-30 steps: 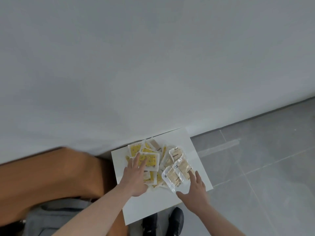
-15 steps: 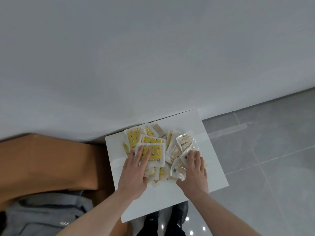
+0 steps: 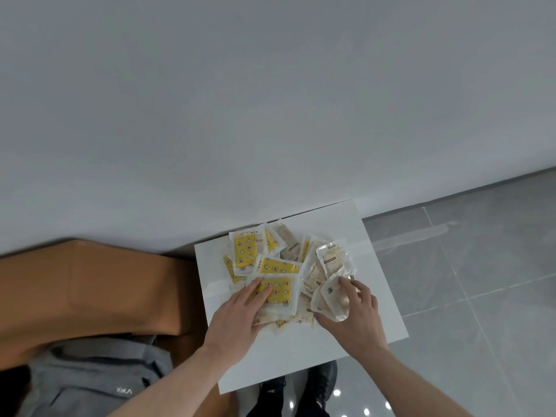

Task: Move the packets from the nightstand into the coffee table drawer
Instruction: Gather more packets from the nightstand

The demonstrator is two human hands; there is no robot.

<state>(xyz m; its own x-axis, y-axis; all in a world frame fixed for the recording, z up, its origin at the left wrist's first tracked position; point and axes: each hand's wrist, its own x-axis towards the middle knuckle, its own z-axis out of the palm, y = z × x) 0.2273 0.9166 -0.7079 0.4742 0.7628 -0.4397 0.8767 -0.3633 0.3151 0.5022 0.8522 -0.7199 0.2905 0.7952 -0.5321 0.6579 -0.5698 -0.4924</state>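
Loose overlapping pile of packets point(image 3: 288, 272) flat on the white nightstand point(image 3: 370, 296): yellow star-print ones at 9 o'clock, clear beige ones at 3 o'clock.

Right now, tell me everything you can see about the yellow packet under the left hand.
The yellow packet is a flat, square pouch of clear, whitish-edged plastic around a yellow panel printed with small cartoon shapes. It lies face up on top of the heap on the white nightstand, overlapping other packets. The left hand rests its straight fingers on the packet's left part.
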